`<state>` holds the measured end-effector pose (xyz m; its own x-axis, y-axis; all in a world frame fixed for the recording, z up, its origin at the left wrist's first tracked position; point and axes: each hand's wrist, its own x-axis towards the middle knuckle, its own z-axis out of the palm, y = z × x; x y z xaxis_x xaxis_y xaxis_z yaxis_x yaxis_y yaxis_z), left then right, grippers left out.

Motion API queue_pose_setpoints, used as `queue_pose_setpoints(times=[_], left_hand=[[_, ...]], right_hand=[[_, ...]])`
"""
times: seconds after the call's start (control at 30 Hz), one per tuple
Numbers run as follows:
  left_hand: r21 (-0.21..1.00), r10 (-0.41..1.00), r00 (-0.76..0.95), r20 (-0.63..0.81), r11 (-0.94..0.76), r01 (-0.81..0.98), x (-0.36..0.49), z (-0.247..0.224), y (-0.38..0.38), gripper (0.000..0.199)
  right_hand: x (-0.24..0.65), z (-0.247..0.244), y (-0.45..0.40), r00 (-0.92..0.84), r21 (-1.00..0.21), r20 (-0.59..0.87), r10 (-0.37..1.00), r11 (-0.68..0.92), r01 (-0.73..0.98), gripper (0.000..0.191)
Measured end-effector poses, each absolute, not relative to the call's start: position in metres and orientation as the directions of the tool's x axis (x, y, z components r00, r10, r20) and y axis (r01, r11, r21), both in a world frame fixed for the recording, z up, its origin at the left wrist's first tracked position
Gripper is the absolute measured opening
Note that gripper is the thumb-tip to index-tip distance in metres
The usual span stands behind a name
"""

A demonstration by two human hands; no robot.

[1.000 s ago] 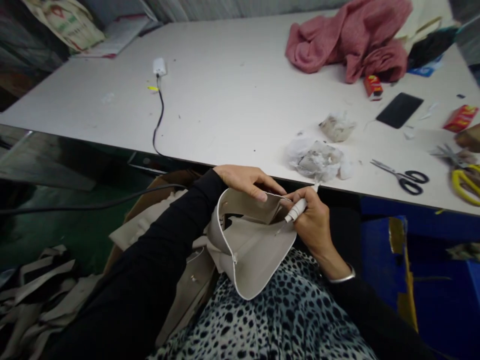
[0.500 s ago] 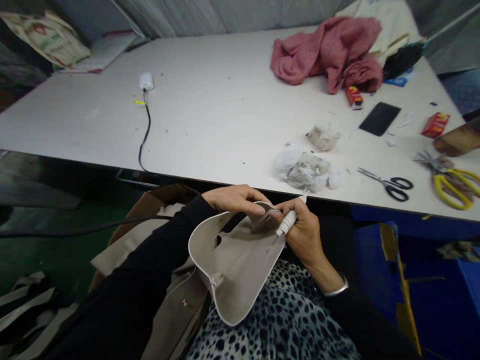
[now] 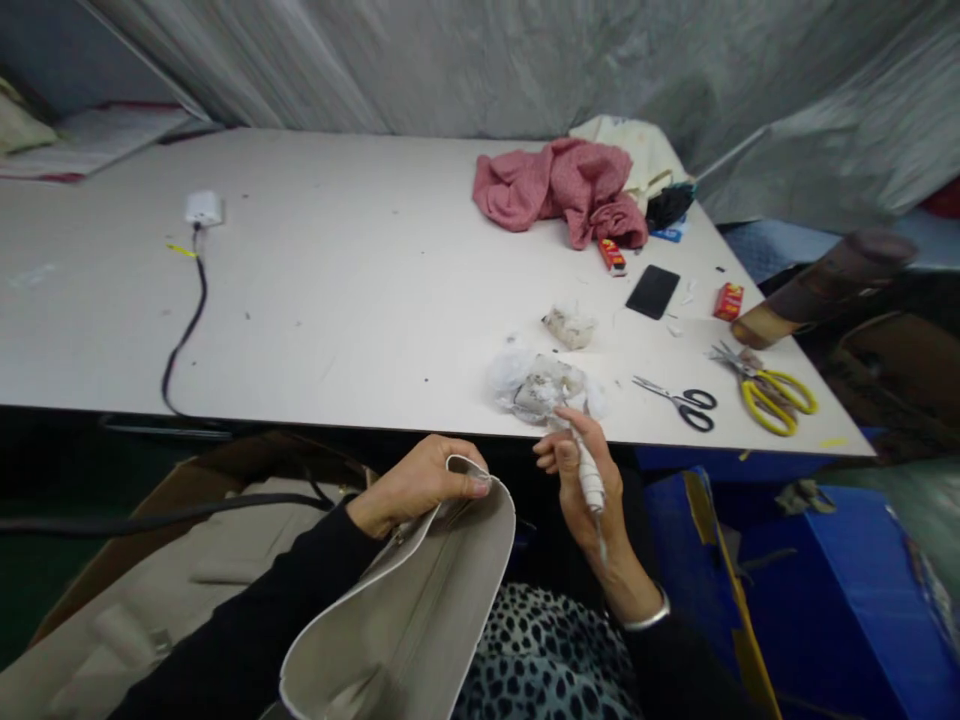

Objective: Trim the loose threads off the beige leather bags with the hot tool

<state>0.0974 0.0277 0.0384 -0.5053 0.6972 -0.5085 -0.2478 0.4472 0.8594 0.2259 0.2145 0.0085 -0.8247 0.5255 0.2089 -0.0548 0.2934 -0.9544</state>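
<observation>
My left hand (image 3: 424,482) pinches the rim of a beige bag (image 3: 409,625), whose open mouth faces up over my lap. A seam line runs down its inside. Apart from the bag, my right hand (image 3: 616,505) grips a tool with a white-wrapped handle (image 3: 590,478) and a thin metal tip pointing down toward my wrist. The fingers of that hand are at the table's front edge, close to a crumpled clear plastic bag (image 3: 544,385) with a greyish lump in it.
On the white table (image 3: 360,290) lie black scissors (image 3: 686,408), yellow-handled scissors (image 3: 772,400), a black flat slab (image 3: 653,291), red boxes (image 3: 727,300) and a pink cloth (image 3: 559,185). A carton of beige pieces (image 3: 240,540) stands left, blue bins (image 3: 840,590) right.
My right hand has moved away from the beige bag toward the plastic bag, still holding the tool. The beige bag has shifted down and left with my left hand. The view has turned right.
</observation>
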Motion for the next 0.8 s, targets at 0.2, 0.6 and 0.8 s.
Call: queue_pose_setpoints(times=[0.2,0.6,0.8], left_hand=[[0.86,0.739,-0.524,-0.423,0.51,0.024,0.108,0.03,0.045,0.016],[0.867,0.621,-0.624,-0.473,0.455,-0.204,0.11,0.019,0.05,0.021],[0.875,0.624,-0.627,-0.466,0.431,-0.221,0.109,0.02,0.05,0.021]], right_hand=[[0.218,0.01,0.256,-0.703,-0.895,0.29,0.65,0.445,0.042,0.032],[0.207,-0.002,0.262,-0.699,-0.9,0.269,0.663,0.431,0.063,0.026],[0.201,-0.001,0.262,-0.725,-0.838,0.34,0.598,0.542,0.055,0.023]])
